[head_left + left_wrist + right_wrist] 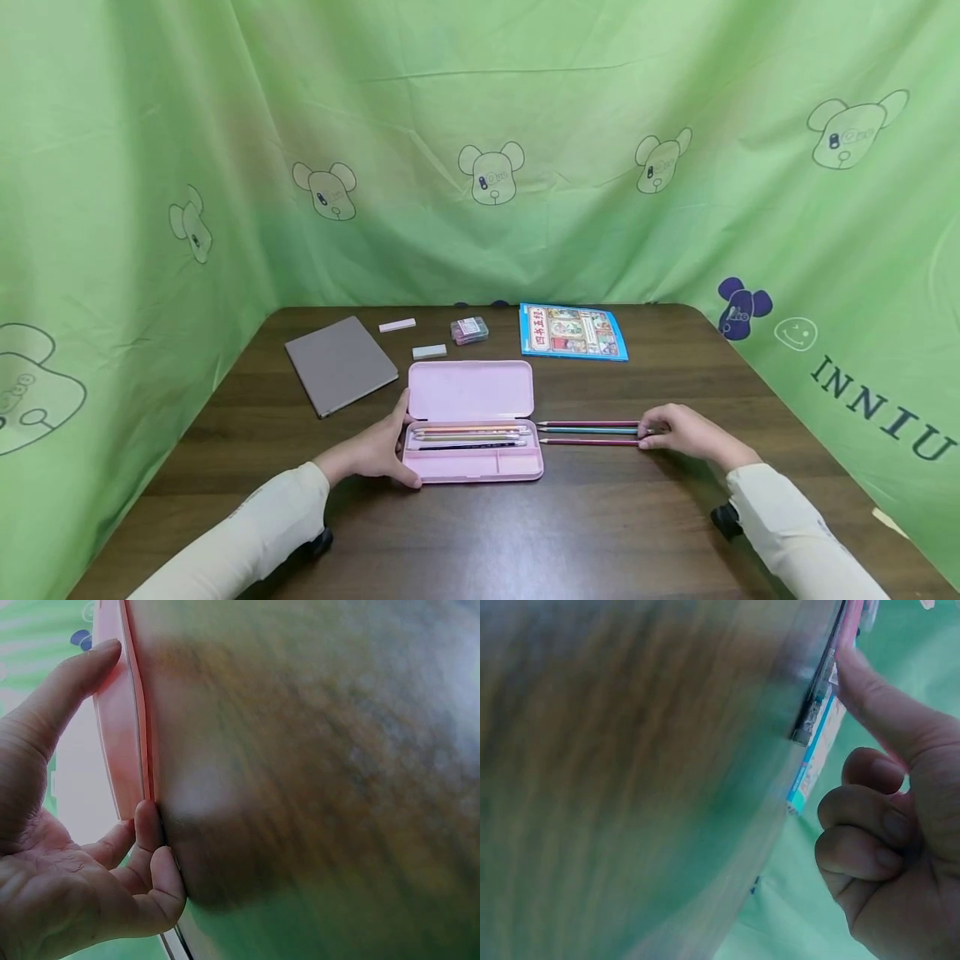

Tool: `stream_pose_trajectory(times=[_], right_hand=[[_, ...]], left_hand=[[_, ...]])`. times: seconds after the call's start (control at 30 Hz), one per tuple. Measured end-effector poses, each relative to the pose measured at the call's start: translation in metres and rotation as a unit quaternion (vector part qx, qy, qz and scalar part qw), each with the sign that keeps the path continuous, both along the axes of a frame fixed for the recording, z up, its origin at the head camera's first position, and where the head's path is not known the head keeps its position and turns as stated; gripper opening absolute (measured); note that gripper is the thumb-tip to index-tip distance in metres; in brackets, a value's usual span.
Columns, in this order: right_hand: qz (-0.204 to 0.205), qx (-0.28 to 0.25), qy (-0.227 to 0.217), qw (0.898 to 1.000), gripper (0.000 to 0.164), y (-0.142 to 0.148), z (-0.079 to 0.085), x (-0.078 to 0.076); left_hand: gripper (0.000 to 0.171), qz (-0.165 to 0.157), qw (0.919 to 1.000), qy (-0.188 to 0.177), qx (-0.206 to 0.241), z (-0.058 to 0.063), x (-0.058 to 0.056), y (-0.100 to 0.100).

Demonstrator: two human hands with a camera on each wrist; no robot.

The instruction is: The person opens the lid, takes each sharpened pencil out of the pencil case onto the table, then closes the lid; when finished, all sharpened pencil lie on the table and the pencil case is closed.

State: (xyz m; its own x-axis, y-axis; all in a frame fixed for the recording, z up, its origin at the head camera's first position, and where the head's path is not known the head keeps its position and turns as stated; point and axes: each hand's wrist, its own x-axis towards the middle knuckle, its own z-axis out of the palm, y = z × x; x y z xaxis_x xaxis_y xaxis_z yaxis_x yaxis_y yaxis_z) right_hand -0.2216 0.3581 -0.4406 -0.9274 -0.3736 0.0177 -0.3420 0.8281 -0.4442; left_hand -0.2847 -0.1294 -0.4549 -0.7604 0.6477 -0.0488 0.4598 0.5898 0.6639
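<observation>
A pink pencil case (470,390) lies open on the table, its lid tipped back. Several pencils (468,433) rest in its long rear compartment; the smaller front compartments show bare pink. My left hand (375,450) holds the case's left end, thumb at the front corner and fingers toward the hinge. In the left wrist view, thumb and fingertips touch the pink case wall (124,742). To the right, three pencils (588,431), two dark red and one teal, point at the case. My right hand (686,435) grips their far ends between thumb and index finger; its other fingers are curled.
Behind the case stand a grey notebook (341,367), a white strip-like block (397,325), a pale eraser-like block (430,352) and a small clear box (469,331). A blue-edged picture book (573,332) lies at the back right. Green curtain (420,100) surrounds the table.
</observation>
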Motion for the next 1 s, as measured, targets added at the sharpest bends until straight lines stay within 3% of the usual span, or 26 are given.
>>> stream_pose_trajectory(times=[0.17, 0.37, 0.67, 1.0], right_hand=[[-0.026, -0.043, -0.019, 0.999, 0.021, -0.004, 0.0, -0.007], [-0.013, -0.109, -0.045, 0.993, 0.03, -0.024, 0.003, -0.017], [0.032, -0.116, -0.038, 0.992, 0.034, -0.066, 0.003, -0.035], [0.073, -0.116, -0.064, 0.988, 0.029, -0.107, 0.004, -0.044]], left_hand=[[0.137, 0.005, 1.0, -0.005, -0.003, 0.001, 0.0, 0.0], [0.138, 0.015, 0.9998, -0.011, -0.004, 0.001, -0.001, 0.0], [0.137, 0.014, 0.9997, -0.016, -0.008, 0.0, 0.0, 0.0], [0.137, 0.015, 0.9996, -0.02, -0.009, 0.002, 0.001, 0.0]])
